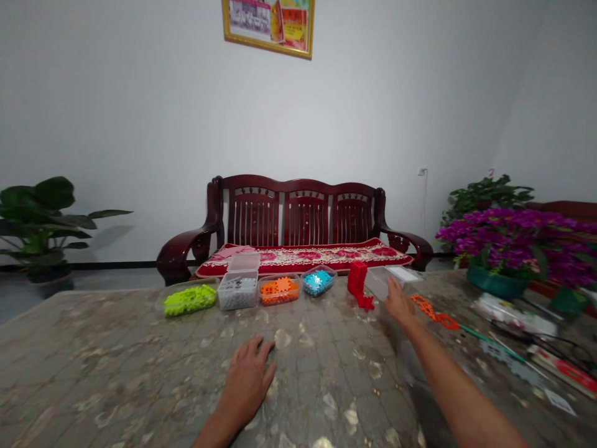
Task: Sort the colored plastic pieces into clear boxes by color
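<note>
My left hand (249,376) lies palm down on the tabletop, its fingers slightly apart and nothing under them that I can see. Farther off on the right, my right hand (399,302) is at the near side of a clear, shallow plastic container (377,281), fingers closed at its edge; the exact grip is blurred. Just left of that container stands an upright stack of red interlocking pieces (357,278), with more red pieces at its foot. To the right of my right hand lie joined orange ring-shaped pieces (423,306).
Along the far edge stand boxes of yellow-green pieces (190,300), grey pieces (238,292), orange pieces (278,290) and blue pieces (318,282). At right are a grey toothed strip (510,363), a green stick (489,341), cables and purple flowers (508,239). A wooden bench (303,214) stands behind.
</note>
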Motion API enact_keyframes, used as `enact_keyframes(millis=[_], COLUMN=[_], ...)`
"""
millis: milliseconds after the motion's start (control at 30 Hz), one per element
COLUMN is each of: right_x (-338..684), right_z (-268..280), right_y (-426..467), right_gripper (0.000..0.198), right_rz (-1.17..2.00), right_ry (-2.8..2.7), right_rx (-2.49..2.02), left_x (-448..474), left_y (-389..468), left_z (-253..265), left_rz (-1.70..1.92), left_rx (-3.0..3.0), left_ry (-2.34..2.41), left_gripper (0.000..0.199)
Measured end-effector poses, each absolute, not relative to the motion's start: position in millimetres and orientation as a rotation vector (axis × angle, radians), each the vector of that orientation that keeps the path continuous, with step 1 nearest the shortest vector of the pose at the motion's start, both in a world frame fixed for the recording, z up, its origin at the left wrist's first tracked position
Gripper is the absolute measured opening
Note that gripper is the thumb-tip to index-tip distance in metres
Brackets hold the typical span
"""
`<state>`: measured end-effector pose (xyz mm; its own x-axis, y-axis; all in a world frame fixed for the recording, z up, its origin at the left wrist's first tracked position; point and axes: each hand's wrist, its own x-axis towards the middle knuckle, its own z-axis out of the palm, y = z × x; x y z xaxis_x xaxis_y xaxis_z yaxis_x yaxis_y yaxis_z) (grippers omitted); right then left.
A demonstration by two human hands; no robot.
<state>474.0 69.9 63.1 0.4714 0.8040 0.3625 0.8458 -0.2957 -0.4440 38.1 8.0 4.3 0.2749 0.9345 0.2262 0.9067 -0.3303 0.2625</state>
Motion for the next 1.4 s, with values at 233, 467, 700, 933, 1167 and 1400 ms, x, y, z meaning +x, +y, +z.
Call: enact_keyframes(millis=[233,467,700,933,1167,1400], right_x=[491.6,502.9,491.7,374.4,267.2,237.4], right_z=[61.1,71.5,90.6,79.4,51.9,47.8], right_y=[85.4,66.4,26.3,-28.8,-50.2,-47.3], right_gripper=[0.050,0.025,0.034,0.026,0.019,0.025], right_rz=[-0.183,-0.315,-0.510,-0.380,0.001,0.195], right_ry=[-1.543,-1.452,-1.427,-1.850,-2.287,-2.272], right_rx=[-2.295,-2.473,-2.320,-1.465,-1.073,-0.972], left_x=[37.5,37.9,39.6,26.6,12.3,21.2], left_y=[9.8,9.7,8.4,21.1,17.5,1.4], left_z=[0.8,0.3,4.6,-4.1,-2.1,23.1], left_rz=[0.573,0.640,0.636,1.224,1.616,1.502], left_rx=[2.401,2.390,2.398,1.914,1.249,1.163], left_ry=[1.760,1.757,1.722,1.545,1.339,1.034], left_gripper=[0.044,0.042,0.044,0.051,0.059,0.080])
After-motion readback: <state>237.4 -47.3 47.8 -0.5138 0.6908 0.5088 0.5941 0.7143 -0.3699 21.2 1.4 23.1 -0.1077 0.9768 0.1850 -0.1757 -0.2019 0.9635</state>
